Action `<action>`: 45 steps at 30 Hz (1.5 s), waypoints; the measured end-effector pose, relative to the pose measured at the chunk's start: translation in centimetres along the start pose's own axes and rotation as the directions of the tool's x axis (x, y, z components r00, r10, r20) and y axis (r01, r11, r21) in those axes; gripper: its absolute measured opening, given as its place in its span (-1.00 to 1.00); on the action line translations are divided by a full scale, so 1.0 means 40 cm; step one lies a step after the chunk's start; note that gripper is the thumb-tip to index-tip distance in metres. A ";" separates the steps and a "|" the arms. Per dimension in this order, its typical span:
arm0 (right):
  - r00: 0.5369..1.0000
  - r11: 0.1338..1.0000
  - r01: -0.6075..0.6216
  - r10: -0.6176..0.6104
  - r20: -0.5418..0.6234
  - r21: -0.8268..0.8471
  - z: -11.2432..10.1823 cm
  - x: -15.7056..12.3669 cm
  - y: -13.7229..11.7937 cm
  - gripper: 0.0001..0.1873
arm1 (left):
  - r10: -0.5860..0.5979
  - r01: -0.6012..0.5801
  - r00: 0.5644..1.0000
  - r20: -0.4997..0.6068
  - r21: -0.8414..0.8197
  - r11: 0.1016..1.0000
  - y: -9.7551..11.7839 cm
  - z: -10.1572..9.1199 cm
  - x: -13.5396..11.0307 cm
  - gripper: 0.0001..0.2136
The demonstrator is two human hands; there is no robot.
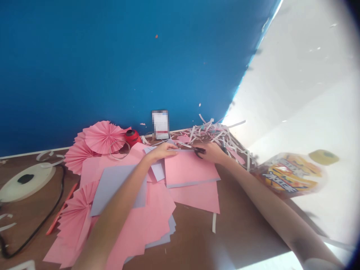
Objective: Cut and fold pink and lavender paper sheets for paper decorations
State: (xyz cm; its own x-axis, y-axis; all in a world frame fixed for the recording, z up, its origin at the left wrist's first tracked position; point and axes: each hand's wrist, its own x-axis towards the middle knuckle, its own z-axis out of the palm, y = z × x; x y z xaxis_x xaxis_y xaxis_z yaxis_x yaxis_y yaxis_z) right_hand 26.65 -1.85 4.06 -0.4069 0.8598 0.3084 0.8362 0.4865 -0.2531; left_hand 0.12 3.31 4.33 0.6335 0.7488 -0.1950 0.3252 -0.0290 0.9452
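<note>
My left hand lies with fingers stretched along the far edge of a pink paper sheet on the brown table, holding it down. My right hand is closed around black-handled scissors, whose blades point left along that same far edge toward my left fingertips. Around the sheet lie more pink sheets and lilac sheets, partly under my left forearm.
Pleated pink paper fans sit at the back left, with a red tape dispenser beside them. A pile of paper strips lies behind my right hand. A white round device with a black cable is left; a printed plastic bag is right.
</note>
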 end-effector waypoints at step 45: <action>0.984 0.657 -0.140 0.176 0.030 0.741 0.012 0.014 0.012 -0.61 | 0.084 -0.087 0.986 0.144 0.011 0.996 0.005 0.015 0.000 -0.62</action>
State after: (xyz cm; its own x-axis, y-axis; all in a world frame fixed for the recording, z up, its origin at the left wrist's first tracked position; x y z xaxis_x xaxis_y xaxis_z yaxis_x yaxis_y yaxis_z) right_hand 26.64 -1.06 3.68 -0.2643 0.9363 0.2313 0.3336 0.3137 -0.8890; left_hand 0.61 2.93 4.35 0.7531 0.6405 -0.1503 0.2768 -0.1013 0.9556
